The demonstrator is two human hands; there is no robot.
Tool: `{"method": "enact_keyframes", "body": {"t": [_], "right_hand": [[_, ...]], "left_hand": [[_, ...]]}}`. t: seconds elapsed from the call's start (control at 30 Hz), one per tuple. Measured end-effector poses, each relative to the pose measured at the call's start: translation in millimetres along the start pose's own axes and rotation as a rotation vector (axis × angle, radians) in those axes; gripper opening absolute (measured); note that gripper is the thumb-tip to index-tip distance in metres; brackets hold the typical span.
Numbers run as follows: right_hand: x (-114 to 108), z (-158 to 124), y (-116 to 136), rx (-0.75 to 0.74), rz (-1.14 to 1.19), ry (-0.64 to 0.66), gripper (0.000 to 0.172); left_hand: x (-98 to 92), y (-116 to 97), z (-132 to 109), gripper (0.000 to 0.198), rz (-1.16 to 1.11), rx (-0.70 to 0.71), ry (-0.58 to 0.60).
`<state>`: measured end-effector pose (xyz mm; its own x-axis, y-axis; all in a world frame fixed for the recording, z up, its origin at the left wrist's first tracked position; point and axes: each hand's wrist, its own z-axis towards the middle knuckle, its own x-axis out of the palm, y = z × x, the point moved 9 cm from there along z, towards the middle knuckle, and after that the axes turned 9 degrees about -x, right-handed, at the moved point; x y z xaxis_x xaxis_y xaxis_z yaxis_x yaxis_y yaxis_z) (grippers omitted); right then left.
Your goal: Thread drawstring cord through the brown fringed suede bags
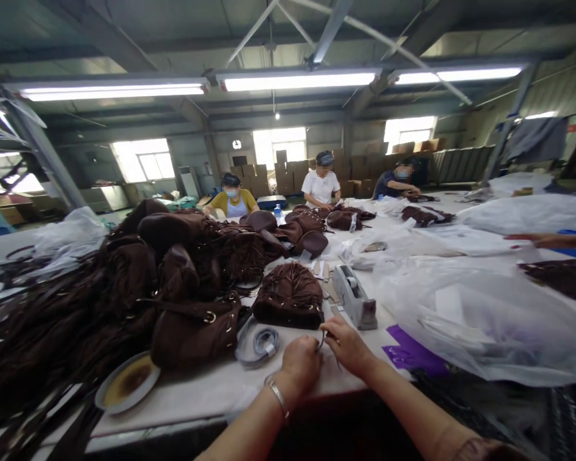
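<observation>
My left hand (302,365), with a bracelet at the wrist, is closed near the table's front edge, its fingers mostly turned away. Just right of it, my right hand (340,339) pinches a thin dark strap (323,339) that runs between the hands, an end hanging below. Both hands seem to hold this strap. Directly beyond them sits a dark brown gathered bag (290,296). Left of my hands lies a coiled grey strap (265,343) with a light band round it. A grey tape dispenser (354,298) stands beyond my right hand.
A heap of brown bags (173,256) fills the left side. A shallow bowl (127,383) with yellowish contents sits at the front left. Clear plastic bags (480,314) and a purple piece (413,351) lie right. Three people work across the table; another person's hand (528,239) reaches in from the right.
</observation>
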<state>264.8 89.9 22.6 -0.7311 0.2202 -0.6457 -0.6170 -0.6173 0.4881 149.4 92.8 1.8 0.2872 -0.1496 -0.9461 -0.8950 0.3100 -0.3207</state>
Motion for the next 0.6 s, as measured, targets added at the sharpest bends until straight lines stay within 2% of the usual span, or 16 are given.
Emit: {"method": "enact_keyframes", "body": {"t": [0.13, 0.27, 0.47, 0.6], "right_hand": [[7, -1, 3, -0.014, 0.083, 0.065, 0.026], [3, -9, -12, 0.127, 0.162, 0.006, 0.025], [12, -18, -15, 0.154, 0.119, 0.061, 0.01], [11, -13, -12, 0.158, 0.054, 0.038, 0.016]], "left_hand": [[-4.5, -3, 9, 0.024, -0.075, -0.058, -0.018], [-6.9, -1, 13, 0.028, -0.13, -0.106, -0.051], [-0.8, 2, 10, 0.051, -0.136, -0.081, -0.04], [-2.0, 0, 7, 0.059, -0.142, -0.037, -0.044]]}}
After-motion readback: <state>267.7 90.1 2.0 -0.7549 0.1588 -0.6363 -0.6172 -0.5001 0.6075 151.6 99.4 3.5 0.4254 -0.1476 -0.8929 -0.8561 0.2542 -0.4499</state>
